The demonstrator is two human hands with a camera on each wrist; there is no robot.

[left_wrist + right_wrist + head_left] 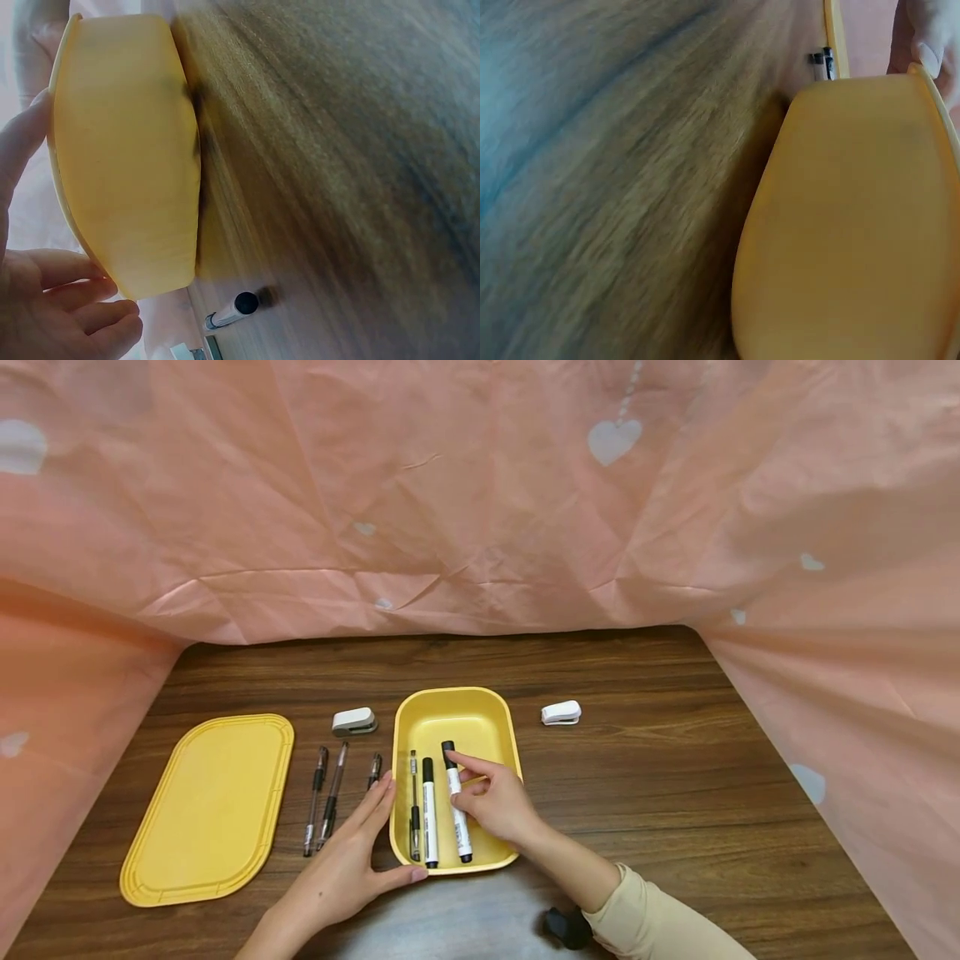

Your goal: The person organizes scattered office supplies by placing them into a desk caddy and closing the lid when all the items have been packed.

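Observation:
My right hand (495,802) reaches into the yellow box (480,706) and pinches a whiteboard marker (459,814) with a white barrel and black cap, index finger at the cap. Beside it in the box lie another whiteboard marker (430,818) and a slim clear pen (415,793), both lengthwise. My left hand (341,868) holds the box by its near left corner, thumb on the front rim and fingers along the left rim. The left wrist view shows that grip against the box's outer wall (127,150); the box's inside is hidden there.
The yellow lid (210,810) lies flat at the left. Between lid and box are black-gripped pens (315,802), one partly hidden by my left hand. White staplers stand left (354,721) and right (561,713) of the box. A dark object (566,928) sits by my right sleeve.

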